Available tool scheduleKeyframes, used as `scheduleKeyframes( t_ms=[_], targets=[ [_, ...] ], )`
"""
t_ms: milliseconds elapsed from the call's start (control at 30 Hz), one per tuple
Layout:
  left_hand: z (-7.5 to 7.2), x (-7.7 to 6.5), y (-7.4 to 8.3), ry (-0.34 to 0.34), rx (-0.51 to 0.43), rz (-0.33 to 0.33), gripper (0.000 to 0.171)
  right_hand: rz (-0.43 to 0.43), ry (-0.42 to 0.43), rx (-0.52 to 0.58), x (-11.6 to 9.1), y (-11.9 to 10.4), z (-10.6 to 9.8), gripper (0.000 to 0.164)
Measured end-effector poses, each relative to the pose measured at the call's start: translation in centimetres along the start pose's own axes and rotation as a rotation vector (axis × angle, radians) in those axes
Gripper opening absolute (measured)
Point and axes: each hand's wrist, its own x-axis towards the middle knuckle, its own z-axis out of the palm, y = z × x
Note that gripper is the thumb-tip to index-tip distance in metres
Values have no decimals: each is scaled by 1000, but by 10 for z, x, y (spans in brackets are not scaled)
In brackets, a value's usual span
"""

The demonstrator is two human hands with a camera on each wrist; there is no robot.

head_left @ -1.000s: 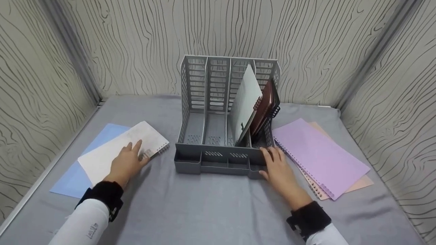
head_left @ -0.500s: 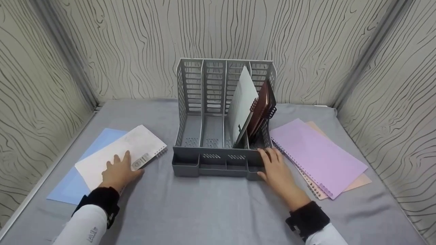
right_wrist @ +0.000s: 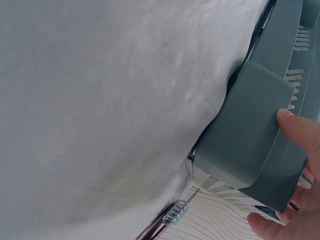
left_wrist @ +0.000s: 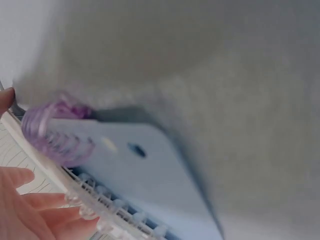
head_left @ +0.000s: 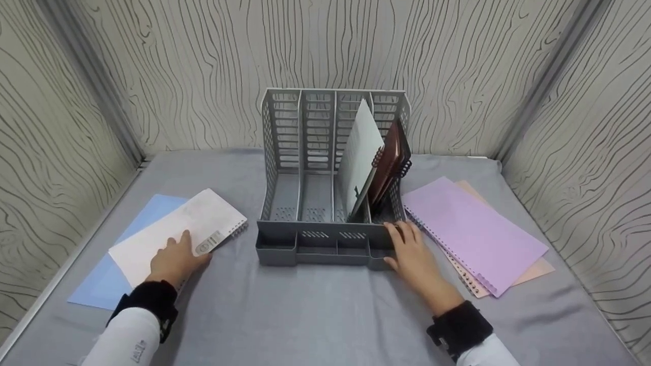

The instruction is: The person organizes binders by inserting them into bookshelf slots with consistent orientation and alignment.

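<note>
Nearest my head camera come the two white sleeves [head_left: 129,333] with their black wrist straps [head_left: 147,302], reaching over the gray table [head_left: 305,315]. The left hand [head_left: 173,262] lies over the white notebook [head_left: 175,219] with its fingers spread on the cover and its thumb out by the coil edge; I can't tell whether the thumb has got beneath. That notebook lies on the table left of the rack, overlapping the blue notebook [head_left: 104,282]. The right hand [head_left: 414,256] pinches the front right corner of the gray rack [head_left: 277,227], thumb in front, fingers over the panel. I take the step in hand to be getting a hold on the white notebook while the rack is braced. To do it well, I'd slide the thumb under the coil, close the fingers across cover and pages together so that nothing fans out, and peel it up without dragging the blue one along. The right hand should press just enough to steady the rack. Beyond it, the purple notebook [head_left: 478,231] overlaps the peach notebook [head_left: 534,272]. In the rack, a pale notebook [head_left: 362,157] leans in the third slot from the left, a dark red notebook [head_left: 384,170] and a black one in the fourth. The patterned wall [head_left: 213,76] stands behind.
</note>
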Motion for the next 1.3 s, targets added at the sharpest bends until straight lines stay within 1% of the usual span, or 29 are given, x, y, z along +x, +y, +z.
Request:
scheduleKeyframes(
  t_ms=[200,333,467,567,633,800,867,933,1067,1167,1233,1300],
  targets=[
    [-3,1,1,26,63,38,68,-15,10,10,0,0,0,74],
    [-4,1,3,50,104,71,51,-5,2,-5,-1,0,0,74],
    [-4,2,5,83,124,110,30,18,-16,-20,-1,0,0,74],
    [-3,2,6,98,134,121,21,19,-36,-16,-1,-1,0,74],
    [-3,2,6,106,148,126,19,15,-42,-15,-1,-2,1,74],
    [-2,2,11,111,184,135,21,25,-39,-24,0,-1,0,75],
    [-2,0,12,115,202,126,19,23,-35,-24,0,-1,0,74],
    [-3,-1,13,139,222,120,19,14,-28,-27,0,-1,-1,74],
    [-4,-1,12,235,262,125,13,-4,-7,-18,0,-1,-2,74],
    [-4,-2,11,298,269,132,10,2,-7,-8,1,-1,-3,74],
    [-3,-3,10,306,261,134,10,11,-16,-5,1,-2,-3,75],
    [-2,-4,9,293,266,137,12,5,-20,-10,-1,-1,-3,75]
  ],
)
